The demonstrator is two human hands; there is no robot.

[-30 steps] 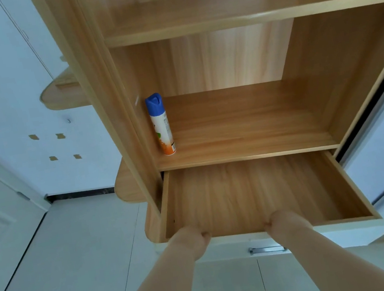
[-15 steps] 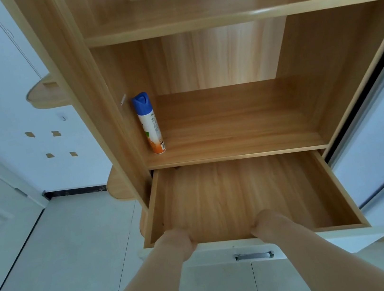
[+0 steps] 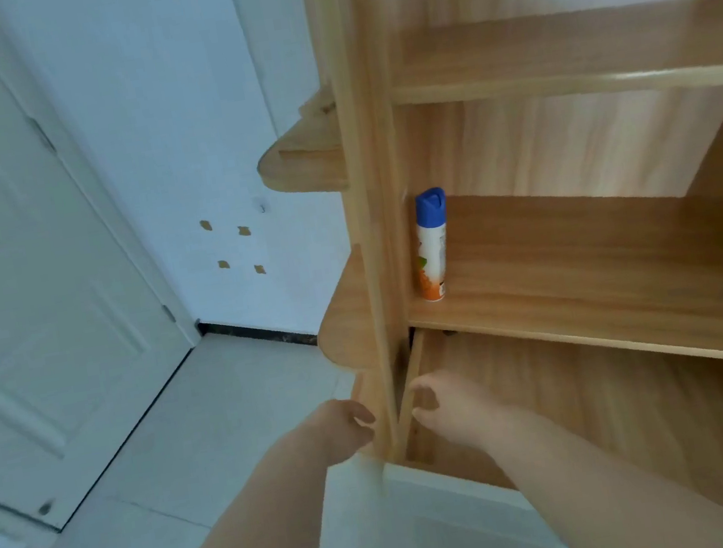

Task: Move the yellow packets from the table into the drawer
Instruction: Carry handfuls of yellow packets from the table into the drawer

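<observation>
The wooden drawer (image 3: 629, 412) under the cabinet's lower shelf stands pulled out, with a white front and nothing inside that I can see. My left hand (image 3: 345, 426) hangs just left of the cabinet's side post, fingers loosely curled, holding nothing. Over the drawer's near left corner, my right hand (image 3: 445, 406) is loosely curled too and holds nothing. No yellow packets and no table are in view.
A blue-capped spray can (image 3: 432, 244) stands at the left end of the shelf (image 3: 609, 283) above the drawer. Rounded side shelves (image 3: 315, 163) jut from the cabinet's left. A white door (image 3: 22, 277) and pale tiled floor (image 3: 215, 436) lie to the left.
Both hands have let go of the drawer's front edge and hang free. The view has swung left, so the cabinet now sits on the right and the door has come into sight.
</observation>
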